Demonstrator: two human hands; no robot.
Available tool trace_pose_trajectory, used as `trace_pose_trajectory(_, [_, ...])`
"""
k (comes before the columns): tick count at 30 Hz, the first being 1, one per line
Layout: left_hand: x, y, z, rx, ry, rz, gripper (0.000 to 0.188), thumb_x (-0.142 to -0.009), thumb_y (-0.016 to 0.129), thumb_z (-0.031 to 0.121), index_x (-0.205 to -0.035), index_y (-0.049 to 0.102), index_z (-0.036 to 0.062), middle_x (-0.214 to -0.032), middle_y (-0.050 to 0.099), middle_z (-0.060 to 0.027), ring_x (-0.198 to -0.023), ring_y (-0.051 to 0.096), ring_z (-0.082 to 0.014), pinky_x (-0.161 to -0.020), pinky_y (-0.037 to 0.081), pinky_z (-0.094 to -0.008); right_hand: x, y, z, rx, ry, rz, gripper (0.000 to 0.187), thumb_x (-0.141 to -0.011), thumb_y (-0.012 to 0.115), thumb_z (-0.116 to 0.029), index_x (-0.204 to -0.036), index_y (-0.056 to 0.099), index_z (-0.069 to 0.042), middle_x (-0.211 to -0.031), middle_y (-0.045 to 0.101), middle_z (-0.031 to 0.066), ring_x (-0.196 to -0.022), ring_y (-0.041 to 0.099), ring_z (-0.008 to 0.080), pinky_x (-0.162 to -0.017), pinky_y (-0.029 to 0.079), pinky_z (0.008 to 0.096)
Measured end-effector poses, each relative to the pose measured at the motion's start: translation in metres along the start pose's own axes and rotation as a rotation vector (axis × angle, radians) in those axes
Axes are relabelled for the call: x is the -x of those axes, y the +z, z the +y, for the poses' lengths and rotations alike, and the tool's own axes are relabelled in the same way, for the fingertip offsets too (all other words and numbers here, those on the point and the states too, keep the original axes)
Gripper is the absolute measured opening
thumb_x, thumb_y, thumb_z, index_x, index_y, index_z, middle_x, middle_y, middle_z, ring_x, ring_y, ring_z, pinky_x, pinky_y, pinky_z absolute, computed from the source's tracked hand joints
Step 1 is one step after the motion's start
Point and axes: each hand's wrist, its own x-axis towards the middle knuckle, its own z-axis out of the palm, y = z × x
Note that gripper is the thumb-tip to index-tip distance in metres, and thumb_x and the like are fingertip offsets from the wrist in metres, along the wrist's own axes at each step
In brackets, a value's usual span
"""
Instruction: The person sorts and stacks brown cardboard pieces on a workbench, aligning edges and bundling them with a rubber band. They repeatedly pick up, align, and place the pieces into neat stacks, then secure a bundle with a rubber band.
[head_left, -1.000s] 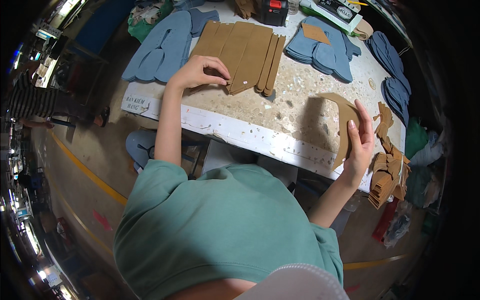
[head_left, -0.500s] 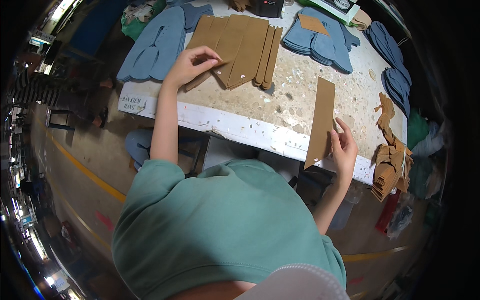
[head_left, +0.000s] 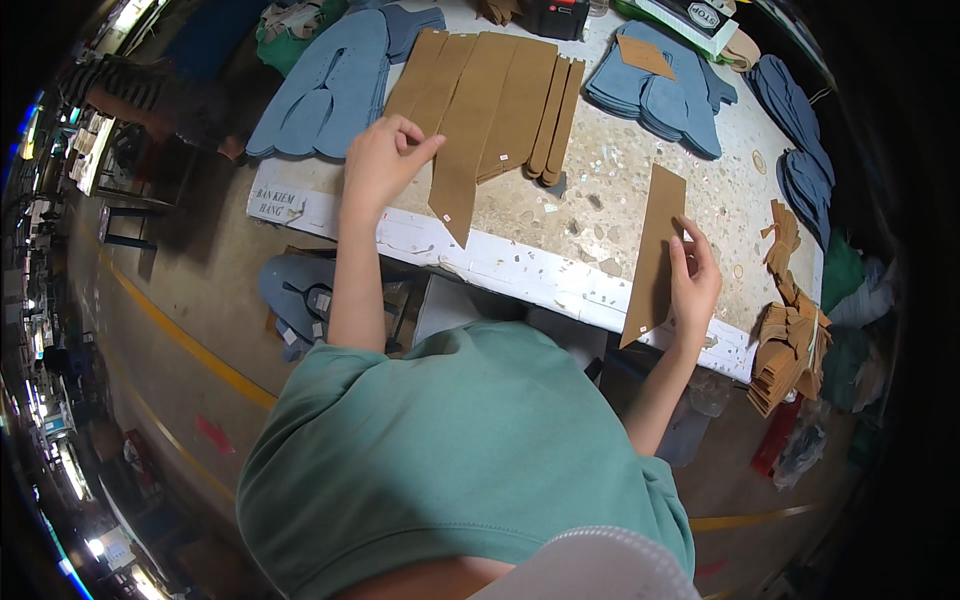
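Note:
Flat brown panels (head_left: 525, 85) lie side by side in overlapping stacks at the middle-left of the table. One brown panel (head_left: 458, 190) juts out of the row, its pointed end with a small white label at the table's front edge. My left hand (head_left: 385, 165) is closed in a pinch at this panel's left edge; its fingertips partly hide the contact. At the right, a separate brown panel (head_left: 655, 250) lies lengthwise, its slanted end reaching over the front edge. My right hand (head_left: 694, 280) is beside its right edge, thumb and index finger apart, the lower fingers partly hidden.
Narrow brown strips (head_left: 555, 120) flank the stacks. Blue-grey cut pieces lie in piles at the back left (head_left: 325, 85), back right (head_left: 655, 90) and right (head_left: 790, 120). Brown bundles (head_left: 790, 345) sit at the right corner. A blue-grey piece (head_left: 295, 295) rests below the table's left side.
My left hand has drawn one brown panel toward me, out of the row and onto the front edge. My right hand and the panel beside it have hardly moved. The view has shifted slightly.

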Motion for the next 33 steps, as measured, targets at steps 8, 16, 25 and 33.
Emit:
trace_pose_trajectory(8, [0.027, 0.022, 0.017, -0.202, -0.179, -0.07, 0.051, -0.075, 0.072, 0.054, -0.081, 0.07, 0.0035, -0.059, 0.06, -0.0066, -0.06, 0.063, -0.027, -0.057, 0.048, -0.0367, 0.0, 0.005, 0.01, -0.086, 0.011, 0.03, 0.032, -0.091, 0.063, -0.012, -0.123, 0.063, -0.01, -0.071, 0.056, -0.0021, -0.062, 0.048, 0.0042, -0.058, 0.04, 0.0199])
trace_pose_trajectory(16, [0.044, 0.048, 0.013, 0.028, -0.151, 0.104, 0.047, -0.079, 0.072, 0.046, -0.097, 0.069, 0.0032, -0.064, 0.063, -0.0065, -0.062, 0.063, -0.0256, -0.061, 0.049, -0.0375, -0.002, -0.003, 0.013, -0.278, 0.124, 0.129, 0.033, -0.094, 0.055, -0.005, -0.126, 0.058, -0.007, -0.072, 0.06, -0.0001, -0.064, 0.052, 0.0047, -0.059, 0.043, 0.0202])
trace_pose_trajectory(25, [0.032, 0.013, 0.005, 0.928, 0.007, -0.054, 0.01, -0.087, 0.068, 0.008, -0.093, 0.063, 0.0013, -0.091, 0.063, -0.0043, -0.083, 0.057, -0.0068, -0.072, 0.043, -0.0181, 0.006, -0.005, 0.021, -0.234, 0.067, 0.063, 0.032, -0.088, 0.066, -0.008, -0.12, 0.064, -0.007, -0.073, 0.06, -0.0042, -0.062, 0.049, 0.0008, -0.059, 0.042, 0.0177])
trace_pose_trajectory(33, [0.01, -0.012, 0.088, 1.18, 0.28, -0.392, 0.027, -0.088, 0.063, 0.003, -0.115, 0.061, 0.0, -0.104, 0.065, -0.0082, -0.094, 0.061, -0.0112, -0.084, 0.05, -0.0243, 0.007, 0.003, 0.024, -0.142, 0.029, 0.142, 0.029, -0.087, 0.066, -0.009, -0.116, 0.068, -0.011, -0.072, 0.06, -0.0014, -0.06, 0.05, 0.0029, -0.058, 0.044, 0.0201])
